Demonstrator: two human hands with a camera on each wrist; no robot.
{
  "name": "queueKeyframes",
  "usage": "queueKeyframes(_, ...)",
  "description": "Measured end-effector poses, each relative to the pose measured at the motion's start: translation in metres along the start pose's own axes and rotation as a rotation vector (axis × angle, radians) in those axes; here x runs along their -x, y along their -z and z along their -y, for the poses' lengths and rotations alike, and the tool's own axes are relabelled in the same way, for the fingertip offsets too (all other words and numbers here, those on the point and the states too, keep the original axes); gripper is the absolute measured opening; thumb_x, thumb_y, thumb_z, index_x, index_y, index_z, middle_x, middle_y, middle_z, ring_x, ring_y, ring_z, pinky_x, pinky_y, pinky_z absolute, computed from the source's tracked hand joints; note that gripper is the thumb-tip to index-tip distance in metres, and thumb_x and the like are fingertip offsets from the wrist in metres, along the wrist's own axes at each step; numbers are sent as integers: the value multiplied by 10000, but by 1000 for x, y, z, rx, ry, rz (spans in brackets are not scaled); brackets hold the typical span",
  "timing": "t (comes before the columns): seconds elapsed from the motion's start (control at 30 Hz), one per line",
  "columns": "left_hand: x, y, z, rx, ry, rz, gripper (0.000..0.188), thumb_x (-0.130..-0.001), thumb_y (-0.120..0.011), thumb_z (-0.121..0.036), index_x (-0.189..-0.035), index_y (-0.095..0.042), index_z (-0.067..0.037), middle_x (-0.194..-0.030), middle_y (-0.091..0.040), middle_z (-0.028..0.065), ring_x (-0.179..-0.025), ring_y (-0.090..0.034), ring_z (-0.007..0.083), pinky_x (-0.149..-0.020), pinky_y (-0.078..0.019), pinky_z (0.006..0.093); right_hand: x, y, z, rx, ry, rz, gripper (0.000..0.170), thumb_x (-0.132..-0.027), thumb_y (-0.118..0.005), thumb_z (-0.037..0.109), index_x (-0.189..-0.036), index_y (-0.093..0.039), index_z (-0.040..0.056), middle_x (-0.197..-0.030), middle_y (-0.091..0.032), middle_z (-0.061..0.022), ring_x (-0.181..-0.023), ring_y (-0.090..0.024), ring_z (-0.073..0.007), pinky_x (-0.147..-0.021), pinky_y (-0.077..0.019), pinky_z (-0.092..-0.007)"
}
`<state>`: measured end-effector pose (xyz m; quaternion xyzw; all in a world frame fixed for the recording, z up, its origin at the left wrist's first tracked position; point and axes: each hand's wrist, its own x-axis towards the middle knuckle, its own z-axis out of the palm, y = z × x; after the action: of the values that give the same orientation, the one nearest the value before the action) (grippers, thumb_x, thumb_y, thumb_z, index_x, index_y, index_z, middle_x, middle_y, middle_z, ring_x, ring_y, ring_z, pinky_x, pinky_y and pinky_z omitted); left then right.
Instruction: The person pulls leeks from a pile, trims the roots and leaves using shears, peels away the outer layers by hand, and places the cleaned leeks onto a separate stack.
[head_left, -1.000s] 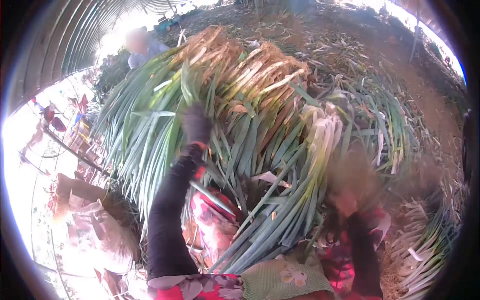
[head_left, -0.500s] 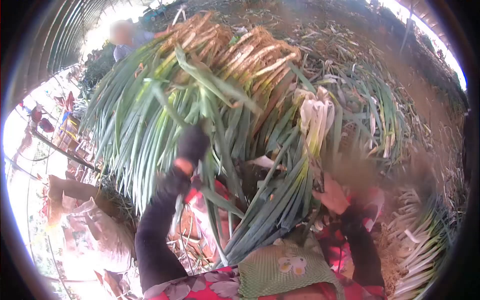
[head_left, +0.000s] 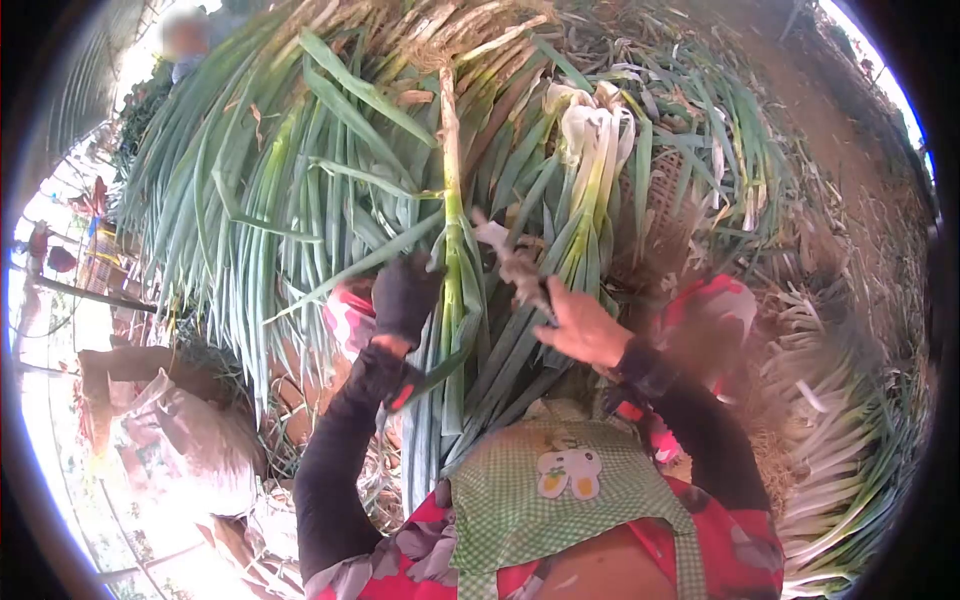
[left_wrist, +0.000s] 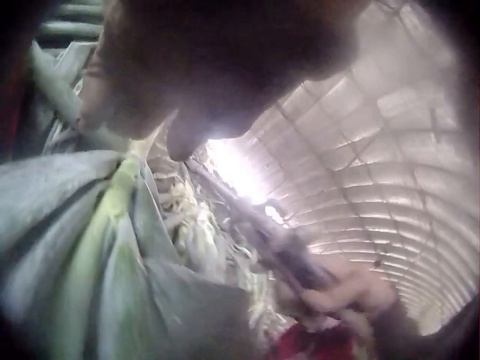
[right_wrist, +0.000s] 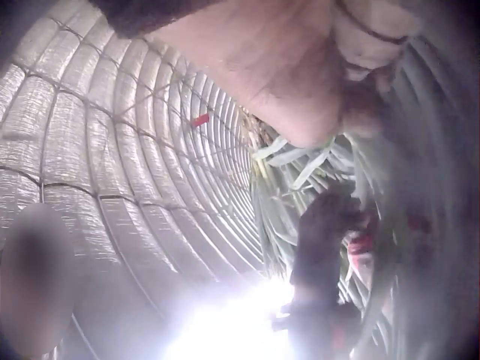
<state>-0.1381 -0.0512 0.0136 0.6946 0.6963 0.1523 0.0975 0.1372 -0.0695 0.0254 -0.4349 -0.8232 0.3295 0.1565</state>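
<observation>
My left hand (head_left: 407, 298), in a dark glove, grips the green leaves of a leek (head_left: 451, 150) whose pale stem and roots point away from me. To its right, my bare right hand (head_left: 588, 325) holds a narrow tool (head_left: 518, 270), blurred, its far end close beside the stem. The left wrist view has the dark glove (left_wrist: 217, 67) above fanned leaves (left_wrist: 124, 217), and the right hand (left_wrist: 349, 291) curled round the tool. In the right wrist view, the right hand (right_wrist: 292, 82) fills the top and the gloved hand (right_wrist: 326, 214) is below.
A big heap of leeks (head_left: 270, 170) lies ahead, roots at the far side. A bundle with whitish ends (head_left: 597, 140) is right of the held leek. More leeks (head_left: 825, 450) lie at right, a pale sack (head_left: 190, 440) at left. A person (head_left: 188, 45) is at the far left.
The head view has tilted down. My left hand has drawn a leek nearer and it now lies straight in front of me. The right hand has moved left and forward with the tool, towards the stem.
</observation>
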Motion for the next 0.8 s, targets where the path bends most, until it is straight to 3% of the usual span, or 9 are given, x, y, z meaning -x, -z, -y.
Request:
queueKeyframes(0.03,-13,-1,-3,8,59,-191,317,-732,-637,-311,-1001,-628,-143,-829,-632,122,-752,-606,322,-632,-476,435,-2,2,9,26,6,54,512,-734,-659,235,-1020,-356,-63,-681,-551,-246,-673,-564,-443,-599,-447,-487)
queueKeyframes(0.13,-49,-2,-14,-128,-24,-203,398,-747,-625,-340,-1041,-601,-71,-890,-643,176,-813,-624,357,-689,-494,442,-18,-14,-8,67,-77,19,638,-753,-651,242,-1134,-306,-135,-778,-522,-272,-756,-535,-434,-649,-423,-464)
queueKeyframes(0.17,-69,-37,18,-54,-7,20,410,-763,-623,-347,-1039,-598,-44,-910,-646,168,-829,-631,335,-686,-494,422,-20,-6,-2,43,-44,30,660,-760,-648,251,-1150,-298,-150,-755,-503,-257,-732,-525,-432,-636,-415,-465)
queueKeyframes(0.3,-93,-127,52,948,101,278,395,-737,-686,-286,-1023,-602,-27,-838,-652,127,-798,-627,268,-689,-483,380,-10,-6,-8,-25,77,8,525,-749,-648,248,-1036,-369,-92,-696,-547,-262,-708,-559,-445,-627,-441,-487)
queueKeyframes(0.4,-67,-84,-25,730,-166,207,346,-715,-708,-256,-958,-620,-26,-878,-639,129,-813,-602,283,-699,-471,384,7,9,-19,-6,-128,-7,538,-748,-650,250,-1053,-366,-90,-717,-554,-267,-727,-554,-451,-635,-439,-490)
queueKeyframes(0.43,-62,-90,-39,382,-442,-26,323,-693,-709,-264,-891,-623,-24,-900,-634,149,-827,-597,303,-707,-467,395,19,14,-19,-7,-183,-33,535,-752,-645,243,-1064,-359,-84,-730,-558,-278,-729,-555,-453,-639,-438,-495)
queueKeyframes(0.57,-57,-128,-102,439,-160,-48,434,-621,-697,-373,-864,-612,-24,-863,-631,193,-839,-610,349,-725,-474,429,67,41,-16,55,-364,-25,568,-765,-634,250,-1081,-334,-116,-746,-556,-299,-756,-556,-459,-657,-436,-496)
queueKeyframes(0.67,-71,-139,-137,331,43,189,460,-628,-692,-400,-891,-615,-31,-867,-628,208,-855,-603,374,-728,-479,453,102,28,-35,34,-403,-1,612,-768,-627,275,-1101,-318,-136,-756,-555,-305,-776,-551,-470,-676,-432,-503)
queueKeyframes(0.8,-74,-151,-146,156,26,172,506,-631,-702,-419,-954,-600,-43,-867,-634,208,-826,-613,379,-720,-486,465,110,11,-50,24,-384,-59,621,-768,-616,274,-1138,-302,-114,-814,-556,-304,-806,-551,-459,-693,-427,-495)
